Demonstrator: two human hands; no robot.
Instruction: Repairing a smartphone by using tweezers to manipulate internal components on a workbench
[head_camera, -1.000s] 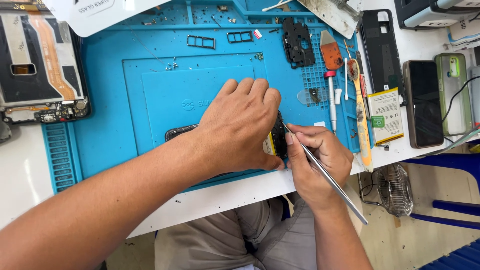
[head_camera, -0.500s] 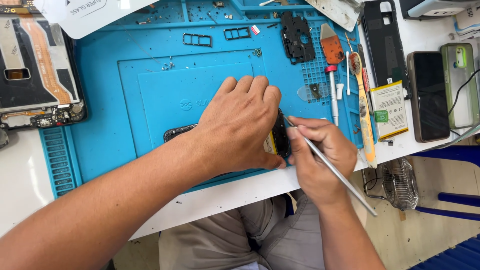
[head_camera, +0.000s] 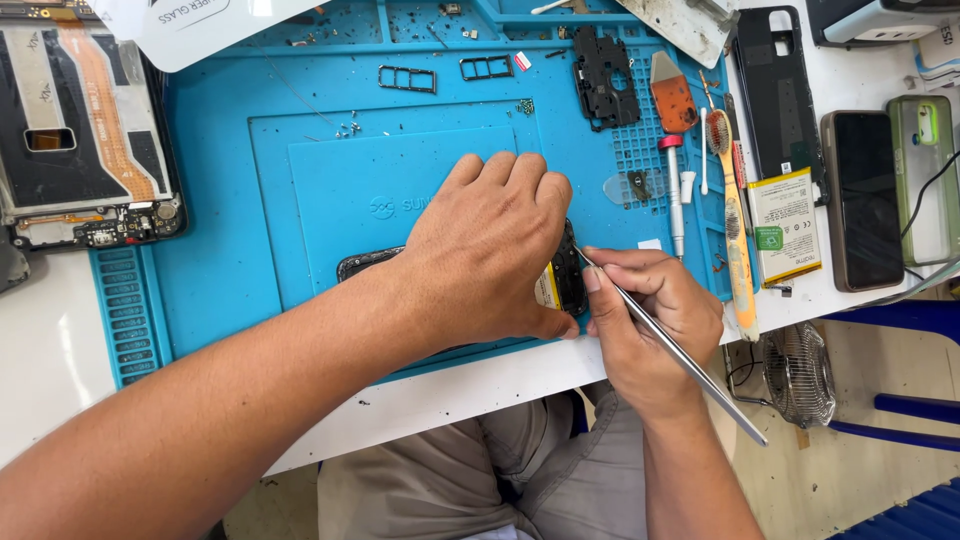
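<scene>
We see the phone (head_camera: 566, 285) lying open on the blue mat (head_camera: 230, 250), mostly hidden under our left hand (head_camera: 490, 250), whose fingers press together flat on it. Just right, our right hand (head_camera: 650, 325) pinches tweezers (head_camera: 670, 345), tips touching the phone's edge. A screwdriver (head_camera: 674, 195) lies beyond.

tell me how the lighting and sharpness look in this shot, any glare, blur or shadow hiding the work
Head view: bright, even light, sharp throughout with no motion blur; soft shadow falls under the left hand, which itself covers most of the opened phone; the tweezers in the right hand show a thin bright sheen; no strong glare on the blue mat.
</scene>
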